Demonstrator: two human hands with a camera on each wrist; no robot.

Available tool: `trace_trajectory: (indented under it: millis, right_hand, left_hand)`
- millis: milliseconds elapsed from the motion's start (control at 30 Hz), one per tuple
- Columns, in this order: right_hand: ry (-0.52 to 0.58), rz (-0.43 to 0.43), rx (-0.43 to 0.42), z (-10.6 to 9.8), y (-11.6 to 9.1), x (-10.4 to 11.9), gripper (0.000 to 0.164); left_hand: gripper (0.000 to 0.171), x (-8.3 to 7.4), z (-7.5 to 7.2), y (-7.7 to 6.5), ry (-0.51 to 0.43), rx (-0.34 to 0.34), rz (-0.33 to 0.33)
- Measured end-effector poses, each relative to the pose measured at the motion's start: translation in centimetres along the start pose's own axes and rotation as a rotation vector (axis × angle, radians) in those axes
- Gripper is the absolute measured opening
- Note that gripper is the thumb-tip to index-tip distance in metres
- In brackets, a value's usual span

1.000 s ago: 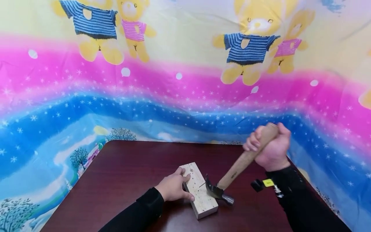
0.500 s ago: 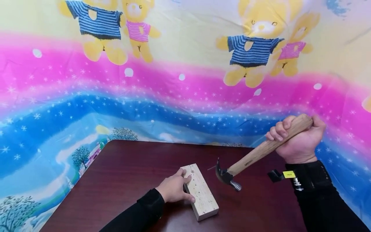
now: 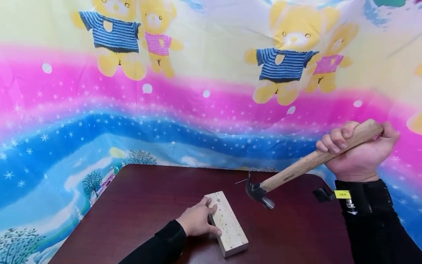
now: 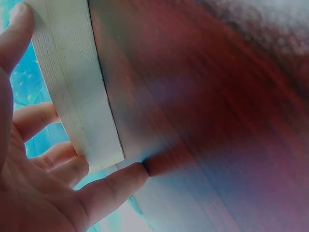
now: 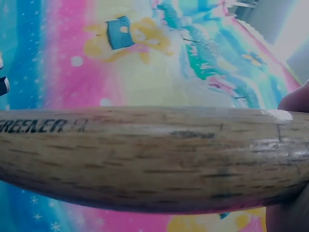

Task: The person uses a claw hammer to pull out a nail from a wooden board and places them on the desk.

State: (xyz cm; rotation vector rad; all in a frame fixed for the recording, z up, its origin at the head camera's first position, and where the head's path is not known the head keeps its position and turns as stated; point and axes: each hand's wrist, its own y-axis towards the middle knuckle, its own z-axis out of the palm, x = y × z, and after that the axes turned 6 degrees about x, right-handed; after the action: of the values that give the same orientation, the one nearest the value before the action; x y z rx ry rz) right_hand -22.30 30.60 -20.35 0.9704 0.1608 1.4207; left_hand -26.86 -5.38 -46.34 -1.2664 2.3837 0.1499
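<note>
My left hand holds a pale wooden block against the dark table, from its left side, with thumb and a finger over the top face. Small dark holes dot that face. In the left wrist view, fingertips meet the block's side, and one finger reaches down to the tabletop. My right hand grips a claw hammer near the end of its wooden handle, raised to the right of the block. A thin nail sticks out leftward from the claw. The handle fills the right wrist view.
The dark red-brown table has rounded far corners. Behind and around it hangs a printed cloth with teddy bears and snowflakes, close to the table's back edge.
The hammer has lifted off the block, up and to the right, carrying the nail in its claw out of the wood. My left hand and the block have stayed in place.
</note>
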Motion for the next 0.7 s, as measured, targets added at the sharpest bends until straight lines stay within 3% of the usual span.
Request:
trace_trajectory:
  millis: [267, 467, 600, 700]
  right_hand:
    - [-0.005, -0.007, 0.017, 0.4, -0.5, 0.9, 0.063]
    - [0.04, -0.03, -0.012, 0.8, -0.6, 1.3, 0.065]
    - [0.042, -0.029, 0.001, 1.1, -0.7, 1.6, 0.068]
    - [0.035, -0.004, 0.041, 1.3, -0.7, 1.7, 0.071]
  left_hand:
    - [0.091, 0.2, 0.4, -0.6, -0.037, 0.053, -0.002]
    - [0.087, 0.4, -0.5, -0.6, 0.087, 0.076, 0.04]
    - [0.085, -0.5, -2.5, -0.8, 0.086, 0.011, 0.101]
    - [0.09, -2.0, -4.3, -1.1, -0.013, -0.093, 0.149]
